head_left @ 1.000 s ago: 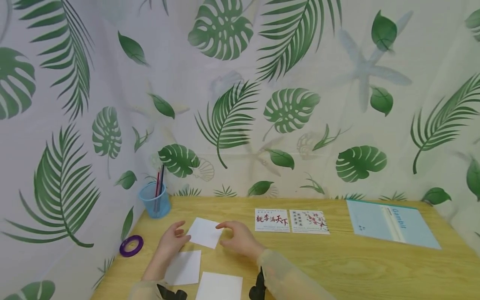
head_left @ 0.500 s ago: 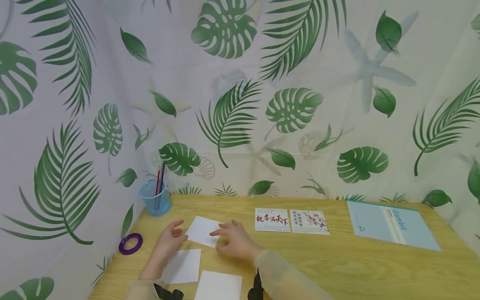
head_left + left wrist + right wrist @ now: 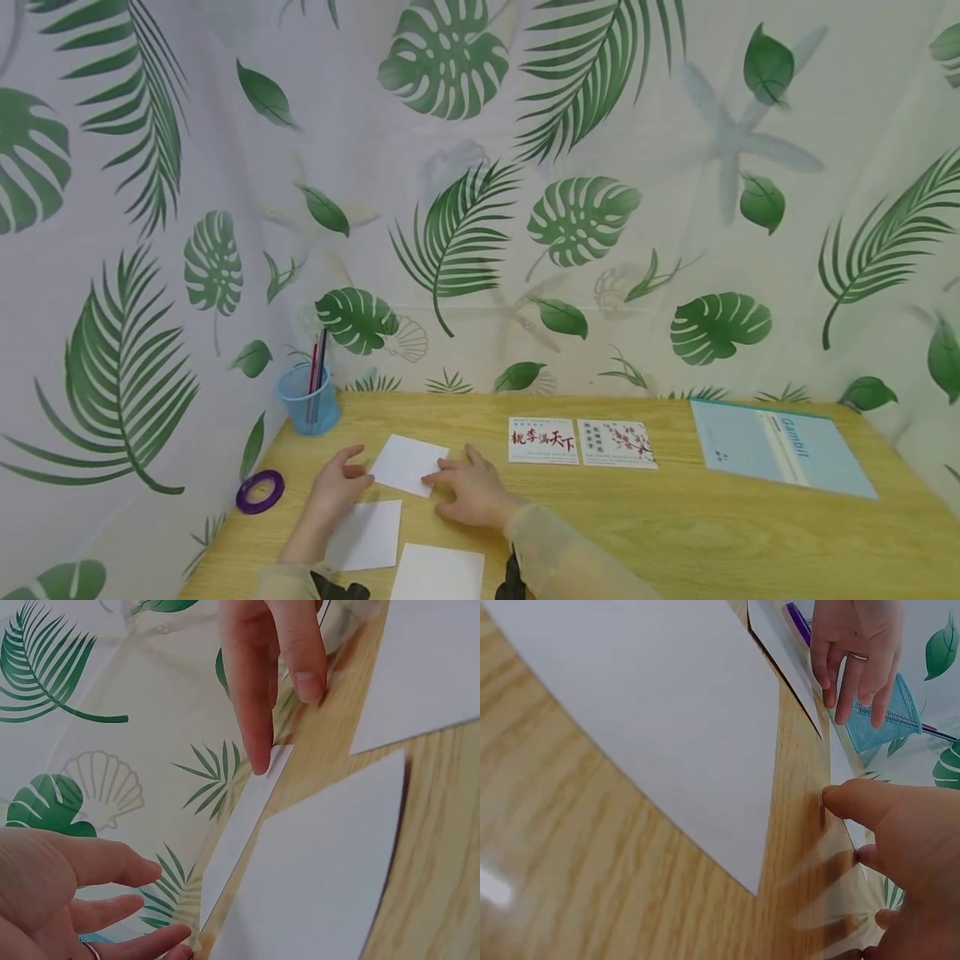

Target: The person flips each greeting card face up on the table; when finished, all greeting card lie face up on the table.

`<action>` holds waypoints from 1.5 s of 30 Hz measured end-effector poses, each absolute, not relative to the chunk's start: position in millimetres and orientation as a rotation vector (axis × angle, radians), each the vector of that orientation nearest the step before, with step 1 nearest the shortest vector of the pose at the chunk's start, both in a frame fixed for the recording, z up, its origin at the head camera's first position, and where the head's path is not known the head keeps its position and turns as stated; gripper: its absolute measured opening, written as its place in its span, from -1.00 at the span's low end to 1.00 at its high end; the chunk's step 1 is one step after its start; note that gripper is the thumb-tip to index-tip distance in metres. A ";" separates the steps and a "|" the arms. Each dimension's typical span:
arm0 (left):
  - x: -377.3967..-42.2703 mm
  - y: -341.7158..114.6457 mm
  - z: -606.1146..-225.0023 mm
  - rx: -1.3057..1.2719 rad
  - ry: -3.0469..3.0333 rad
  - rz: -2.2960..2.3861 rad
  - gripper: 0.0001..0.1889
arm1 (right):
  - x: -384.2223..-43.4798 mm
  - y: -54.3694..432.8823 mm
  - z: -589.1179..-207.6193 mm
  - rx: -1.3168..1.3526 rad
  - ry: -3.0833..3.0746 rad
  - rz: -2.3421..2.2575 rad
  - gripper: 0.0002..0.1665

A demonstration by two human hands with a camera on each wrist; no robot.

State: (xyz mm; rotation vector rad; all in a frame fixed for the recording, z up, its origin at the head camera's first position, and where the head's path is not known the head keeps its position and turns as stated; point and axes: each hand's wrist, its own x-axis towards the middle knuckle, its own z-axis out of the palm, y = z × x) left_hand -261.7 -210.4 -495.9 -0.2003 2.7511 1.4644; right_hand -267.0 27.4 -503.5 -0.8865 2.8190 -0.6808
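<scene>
Three square white cards lie on the wooden table. The far card [image 3: 408, 464] lies between my two hands. My right hand [image 3: 476, 493] is at its right edge, and a straight fingertip [image 3: 260, 761] touches that card in the left wrist view. Beside its left corner is my left hand [image 3: 333, 492], with loosely bent fingers that hold nothing; a ring shows on one finger in the right wrist view. A second card [image 3: 367, 537] lies partly behind my left wrist. The near card [image 3: 438, 573] is cut off by the bottom of the head view.
At the back left stands a blue mesh cup [image 3: 309, 408] with pencils, near a purple tape ring [image 3: 260, 492]. Two printed cards, one with red characters [image 3: 543, 440] and one with blossoms [image 3: 618, 442], lie behind. A light blue folder [image 3: 783, 447] is at right. Leaf-patterned cloth hangs behind.
The fingers of my right hand have shifted left and toward me over the far card's right edge. My left hand and the cards stay nearly in place.
</scene>
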 end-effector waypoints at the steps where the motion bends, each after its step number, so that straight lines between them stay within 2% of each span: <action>1: -261.7 -209.3 -496.1 -0.204 2.750 1.467 -0.39 | -266.5 27.7 -503.8 -0.886 2.825 -0.675 -0.53; 9: -261.5 -201.7 -494.7 -0.250 2.768 1.449 -0.39 | -264.8 26.0 -499.0 -0.884 2.876 -0.657 -0.56; 21: -263.0 -195.1 -495.4 -0.322 2.701 1.457 -0.43 | -262.7 25.3 -501.4 -0.947 2.946 -0.385 -0.46; 45: -258.5 -194.8 -490.4 -0.339 2.652 1.601 -0.48 | -266.4 17.1 -509.6 -0.956 3.016 -0.385 -0.59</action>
